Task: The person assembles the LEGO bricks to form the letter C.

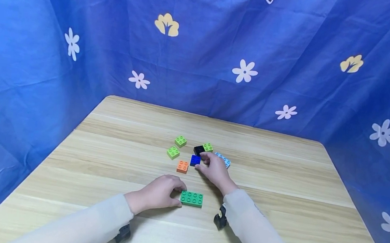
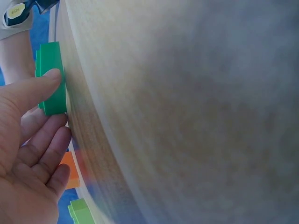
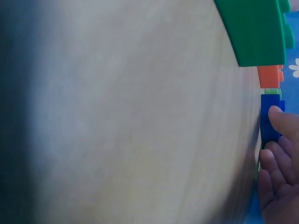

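At the near middle of the wooden table lies a long green toy brick (image 1: 191,199), studs up. My left hand (image 1: 162,191) pinches its left end; in the left wrist view the thumb (image 2: 52,77) lies on the brick's side. Farther back, my right hand (image 1: 216,170) holds a small dark blue brick (image 1: 195,160) by its right side, with the thumb (image 3: 276,114) against it in the right wrist view. A black brick (image 1: 199,150) sits just behind the blue one, close to the right fingers. An orange brick (image 1: 182,167) lies left of the blue one.
Two lime green bricks (image 1: 180,141) lie at the back left of the group. Another lime brick (image 1: 208,147) adjoins the black one. A light blue brick (image 1: 224,159) is partly behind the right hand. A blue patterned curtain (image 1: 201,59) surrounds the table (image 1: 114,144).
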Available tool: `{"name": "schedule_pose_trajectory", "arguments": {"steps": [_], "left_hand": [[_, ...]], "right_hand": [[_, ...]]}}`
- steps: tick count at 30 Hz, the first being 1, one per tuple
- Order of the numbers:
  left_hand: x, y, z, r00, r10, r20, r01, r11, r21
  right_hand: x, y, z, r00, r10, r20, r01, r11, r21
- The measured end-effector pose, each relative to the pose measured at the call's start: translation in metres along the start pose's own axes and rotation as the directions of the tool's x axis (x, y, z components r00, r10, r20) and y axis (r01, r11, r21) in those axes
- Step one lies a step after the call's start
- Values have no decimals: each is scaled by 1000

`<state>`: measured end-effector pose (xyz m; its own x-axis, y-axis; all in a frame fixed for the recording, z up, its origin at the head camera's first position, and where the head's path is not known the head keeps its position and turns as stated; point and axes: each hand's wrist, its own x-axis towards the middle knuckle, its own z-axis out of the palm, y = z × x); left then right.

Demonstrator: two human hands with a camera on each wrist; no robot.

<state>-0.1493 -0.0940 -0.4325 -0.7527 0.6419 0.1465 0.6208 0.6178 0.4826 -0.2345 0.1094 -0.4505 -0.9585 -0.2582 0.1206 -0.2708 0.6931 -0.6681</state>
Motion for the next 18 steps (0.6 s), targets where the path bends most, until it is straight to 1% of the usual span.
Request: {"name": "schedule_pose_trajectory", "arguments": {"steps": [4, 7, 11, 18], "left_hand": [[0, -1, 1, 1000, 1, -2, -1, 1000, -3], [0, -2, 1, 1000, 3, -1, -3, 1000, -5], [0, -1, 0, 1000, 3, -1, -3, 1000, -10], [0, -1, 1, 1000, 6, -8, -6, 1000, 3]], "right_hand": [[1, 1, 1, 1000, -11, -3, 11, 999, -30], [1, 2, 1, 1000, -6, -7, 6, 1000, -22], [-2, 3, 0, 1000, 9, -16, -8, 1000, 19], [-13, 5, -6, 999, -33, -42, 37, 994, 105]]}}
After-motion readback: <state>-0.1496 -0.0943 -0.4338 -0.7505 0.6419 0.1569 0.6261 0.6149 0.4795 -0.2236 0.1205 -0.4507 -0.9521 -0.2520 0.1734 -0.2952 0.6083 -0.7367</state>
